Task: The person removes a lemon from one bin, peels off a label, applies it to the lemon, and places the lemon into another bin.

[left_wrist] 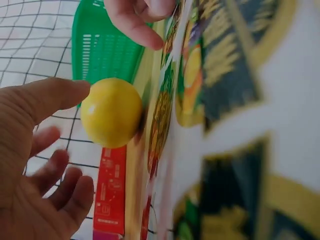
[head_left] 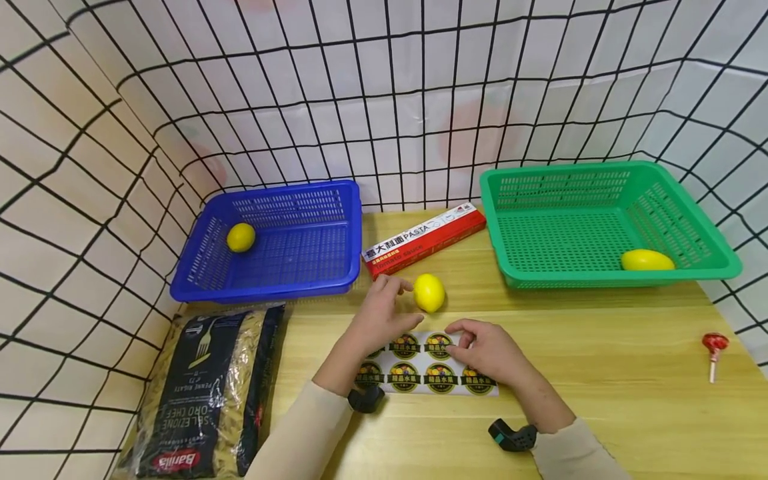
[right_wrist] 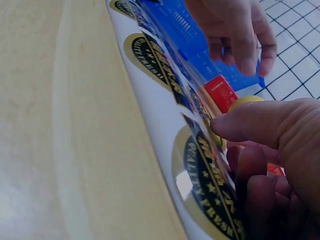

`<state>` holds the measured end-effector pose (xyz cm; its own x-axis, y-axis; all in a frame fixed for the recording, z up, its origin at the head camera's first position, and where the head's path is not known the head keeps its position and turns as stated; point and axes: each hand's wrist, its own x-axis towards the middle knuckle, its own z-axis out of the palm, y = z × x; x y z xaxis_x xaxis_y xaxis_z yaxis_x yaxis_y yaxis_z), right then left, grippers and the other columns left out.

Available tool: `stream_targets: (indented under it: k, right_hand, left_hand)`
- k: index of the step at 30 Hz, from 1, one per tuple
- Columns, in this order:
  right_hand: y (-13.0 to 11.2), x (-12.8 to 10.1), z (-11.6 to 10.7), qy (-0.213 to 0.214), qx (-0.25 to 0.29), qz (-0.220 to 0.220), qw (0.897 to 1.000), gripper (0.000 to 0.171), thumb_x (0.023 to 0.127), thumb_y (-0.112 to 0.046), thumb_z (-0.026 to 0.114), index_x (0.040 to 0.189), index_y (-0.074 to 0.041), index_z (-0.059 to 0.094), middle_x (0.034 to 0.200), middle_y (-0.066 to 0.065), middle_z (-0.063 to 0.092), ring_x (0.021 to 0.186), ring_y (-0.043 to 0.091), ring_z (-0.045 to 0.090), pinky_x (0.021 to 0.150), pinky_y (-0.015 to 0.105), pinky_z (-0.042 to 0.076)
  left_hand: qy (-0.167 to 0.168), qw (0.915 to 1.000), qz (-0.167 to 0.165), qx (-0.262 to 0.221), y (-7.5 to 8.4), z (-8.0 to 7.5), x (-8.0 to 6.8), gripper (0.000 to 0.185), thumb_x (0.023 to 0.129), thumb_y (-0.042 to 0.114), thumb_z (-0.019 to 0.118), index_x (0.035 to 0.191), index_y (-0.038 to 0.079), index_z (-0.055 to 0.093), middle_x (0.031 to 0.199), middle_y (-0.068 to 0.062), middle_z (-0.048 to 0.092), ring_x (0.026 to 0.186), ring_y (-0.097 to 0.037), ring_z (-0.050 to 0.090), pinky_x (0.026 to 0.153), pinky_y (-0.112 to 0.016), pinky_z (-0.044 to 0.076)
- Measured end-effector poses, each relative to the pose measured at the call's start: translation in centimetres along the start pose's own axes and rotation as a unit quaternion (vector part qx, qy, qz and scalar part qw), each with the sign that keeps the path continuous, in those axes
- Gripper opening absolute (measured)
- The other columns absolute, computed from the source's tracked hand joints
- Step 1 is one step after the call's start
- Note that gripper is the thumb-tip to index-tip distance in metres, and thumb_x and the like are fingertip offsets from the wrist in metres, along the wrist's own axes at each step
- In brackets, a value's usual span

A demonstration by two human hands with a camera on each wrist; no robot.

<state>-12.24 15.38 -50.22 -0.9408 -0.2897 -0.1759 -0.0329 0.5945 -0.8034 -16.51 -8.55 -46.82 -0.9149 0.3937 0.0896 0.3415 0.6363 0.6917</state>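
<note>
My left hand hovers over the wooden surface with its fingers loosely spread and holding nothing; the thumb tip sits right against the near lemon, which rests on the surface just at 12 o'clock of the sticker sheet. Whether the thumb truly touches the lemon I cannot tell, though in the left wrist view they look in contact. My right hand lies on the sheet's 3 o'clock half, thumb and fingers curled together at its far edge, pinching at 1 of the round black and gold stickers there; the sheet's edge looks lifted a little in the right wrist view. The sheet lies flat between my 2 forearms, showing 2 rows of stickers. At 10 o'clock of the lemon stands a blue basket with a 2nd lemon inside, and at 2 o'clock a green basket holding a 3rd lemon. A red pasta box lies between the baskets, just beyond the near lemon. A dark pasta bag lies at 9 o'clock of my left forearm, and a red lollipop sits well apart at 3 o'clock.
</note>
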Motion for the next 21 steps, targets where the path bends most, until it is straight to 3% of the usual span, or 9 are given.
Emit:
stream_targets:
  k: [3,5,7,14,21]
  right_hand:
    - [0.0,0.1,0.1,0.01,-0.018,-0.002,1.0,0.03,0.089,-0.027,0.079,0.115,-0.014,0.072,0.075,-0.004,0.062,0.058,0.01,0.05,0.058,0.025,0.043]
    - [-0.1,0.1,0.3,0.017,-0.026,-0.001,1.0,0.03,0.088,-0.027,0.079,0.114,-0.015,0.072,0.074,-0.005,0.061,0.057,0.01,0.05,0.058,0.025,0.043]
    - [-0.1,0.1,0.3,0.017,-0.033,-0.002,0.999,0.03,0.088,-0.028,0.079,0.114,-0.016,0.072,0.073,-0.006,0.061,0.058,0.01,0.05,0.057,0.025,0.042]
    - [0.0,0.0,0.5,0.02,-0.049,0.0,0.999,0.029,0.087,-0.029,0.08,0.113,-0.018,0.073,0.072,-0.008,0.06,0.057,0.01,0.049,0.056,0.025,0.041]
    - [-0.2,0.0,0.5,0.02,-0.064,-0.012,0.998,0.03,0.087,-0.03,0.08,0.114,-0.018,0.073,0.071,-0.01,0.06,0.057,0.009,0.05,0.057,0.024,0.042]
  left_hand:
    - [-0.061,0.9979,0.011,-0.017,-0.1,0.1,-1.0,0.031,0.088,0.024,0.082,0.11,0.01,0.065,0.1,-0.004,0.065,0.087,-0.015,0.059,0.078,-0.028,0.054]
    - [-0.115,0.9927,0.01,-0.035,-0.2,0.5,-1.5,0.025,0.089,0.023,0.081,0.106,0.011,0.067,0.093,0.001,0.067,0.08,-0.009,0.059,0.074,-0.023,0.053]
    - [-0.147,0.9882,0.0,-0.044,-0.3,0.9,-1.9,0.024,0.089,0.024,0.081,0.105,0.014,0.068,0.09,0.005,0.068,0.078,-0.004,0.059,0.074,-0.02,0.052]
    - [-0.16,0.986,-0.02,-0.044,-0.5,1.7,-2.5,0.04,0.078,0.027,0.091,0.109,0.016,0.067,0.096,0.004,0.064,0.08,-0.006,0.056,0.074,-0.02,0.05]
    - [-0.172,0.9844,-0.009,0.037,-0.2,2.1,-2.7,0.071,0.072,0.039,0.094,0.131,0.016,0.063,0.11,0.004,0.058,0.093,-0.006,0.054,0.087,-0.022,0.05]
